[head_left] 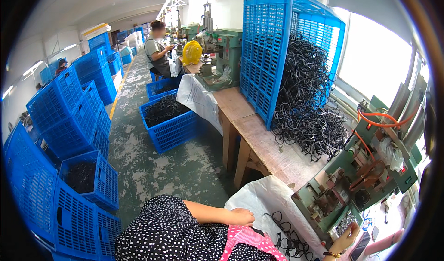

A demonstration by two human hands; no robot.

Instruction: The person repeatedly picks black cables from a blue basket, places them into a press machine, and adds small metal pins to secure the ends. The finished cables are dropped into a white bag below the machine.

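Note:
My left hand (pixel 242 217) is curled closed at the edge of a white sheet (pixel 259 194); whatever it may hold is hidden. Several thin black looped strands (pixel 289 242) lie on that sheet, to the right of this hand. My right hand (pixel 344 241), with a bracelet at the wrist, has its fingers drawn together beside a tray of small shiny metal pieces (pixel 346 221). Anything between those fingers is too small to make out. Just beyond stands a green bench machine (pixel 323 201) with an orange hose (pixel 384 122).
On the wooden bench (pixel 259 129), a tipped blue crate (pixel 263 53) spills a heap of black looped strands (pixel 305 108). Another blue crate (pixel 171 129) sits on the floor. Blue crates (pixel 69 108) are stacked at left. Farther off, a person (pixel 158 50) sits near a yellow fan (pixel 192 53).

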